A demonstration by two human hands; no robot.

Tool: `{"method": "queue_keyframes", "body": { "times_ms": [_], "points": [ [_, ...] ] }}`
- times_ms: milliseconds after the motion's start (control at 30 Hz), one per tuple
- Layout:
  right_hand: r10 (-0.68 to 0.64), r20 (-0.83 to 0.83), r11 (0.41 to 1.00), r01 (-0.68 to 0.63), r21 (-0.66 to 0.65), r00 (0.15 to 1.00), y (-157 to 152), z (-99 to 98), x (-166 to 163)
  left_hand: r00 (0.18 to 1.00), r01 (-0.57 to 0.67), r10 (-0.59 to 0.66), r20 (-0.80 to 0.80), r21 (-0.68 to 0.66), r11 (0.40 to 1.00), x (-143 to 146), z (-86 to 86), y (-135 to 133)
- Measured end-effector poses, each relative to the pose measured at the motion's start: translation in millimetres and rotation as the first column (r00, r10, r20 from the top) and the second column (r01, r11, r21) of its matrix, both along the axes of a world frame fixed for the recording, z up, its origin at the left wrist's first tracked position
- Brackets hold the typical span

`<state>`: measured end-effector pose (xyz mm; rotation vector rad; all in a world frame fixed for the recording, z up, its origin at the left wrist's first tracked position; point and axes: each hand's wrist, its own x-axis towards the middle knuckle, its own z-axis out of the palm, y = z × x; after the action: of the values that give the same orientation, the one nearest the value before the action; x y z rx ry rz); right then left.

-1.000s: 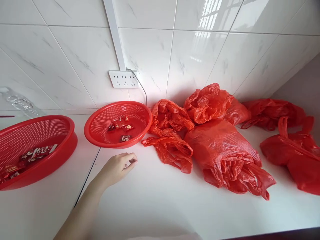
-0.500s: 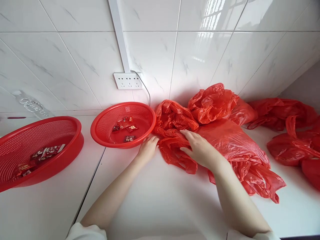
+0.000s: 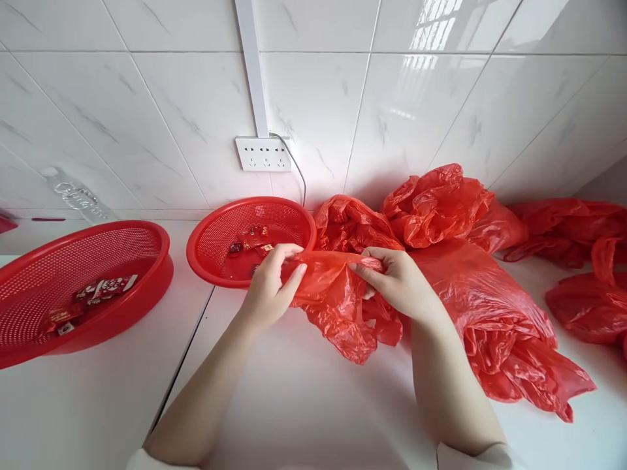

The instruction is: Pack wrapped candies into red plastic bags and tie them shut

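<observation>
Between my two hands a crumpled red plastic bag [image 3: 337, 307] is stretched, its lower part hanging over the white tabletop. My left hand [image 3: 272, 284] pinches the bag's left edge, thumb on top, in front of the smaller red basket [image 3: 210, 274]. On the other side, my right hand [image 3: 399, 281] is closed on the bag's right end, some fingers hidden behind the plastic. Several small wrapped packets [image 3: 252, 238] lie in that perforated basket, partly covered from view by my left hand. More red plastic bags [image 3: 357, 222] are heaped just behind the held one.
A larger red basket [image 3: 164, 254] with packets [image 3: 105, 290] stands at the left. Behind it a clear plastic bottle [image 3: 81, 196] leans by the tiled wall. A full-looking red bag [image 3: 484, 294] and others sit at right. A socket panel [image 3: 263, 155] with a cable is on the wall.
Both hands have closed on the red bag and lifted its upper edge off the table, spreading it between them. The view has shifted slightly to the right.
</observation>
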<state>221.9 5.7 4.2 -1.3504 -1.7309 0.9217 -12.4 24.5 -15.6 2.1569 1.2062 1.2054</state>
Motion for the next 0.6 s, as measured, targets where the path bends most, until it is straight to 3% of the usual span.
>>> {"method": "queue_keyframes", "body": {
  "times_ms": [100,167,267,333,467,600],
  "points": [
    [-0.141,0.034,0.980,0.134,0.148,0.989,-7.7,0.3,-9.0,0.993,-0.050,0.069,-0.100,0.179,0.983,-1.2,15.7,-16.4],
    [-0.037,0.039,0.974,0.027,0.224,0.999,-16.0,3.7,-16.4,0.984,-0.010,0.038,-0.176,0.153,0.988,0.1,21.1,-25.6],
    [0.241,0.059,0.922,-0.248,0.297,0.969,-29.1,10.3,-24.5,0.985,0.064,-0.048,-0.163,0.090,0.994,1.5,22.9,-32.2],
    [0.257,0.055,0.905,-0.260,0.338,0.965,-35.6,13.9,-25.6,0.996,0.028,-0.021,-0.087,0.082,0.996,0.1,22.2,-32.2],
    [0.086,-0.023,0.957,-0.076,0.280,0.996,-41.9,17.8,-20.6,0.994,-0.091,0.087,0.061,0.057,0.994,-6.8,21.9,-29.9],
    [0.102,0.078,0.984,-0.112,0.140,0.992,-39.9,15.6,-19.2,0.987,0.006,-0.001,0.160,-0.032,0.999,-10.8,21.2,-31.4]
  ]
}}
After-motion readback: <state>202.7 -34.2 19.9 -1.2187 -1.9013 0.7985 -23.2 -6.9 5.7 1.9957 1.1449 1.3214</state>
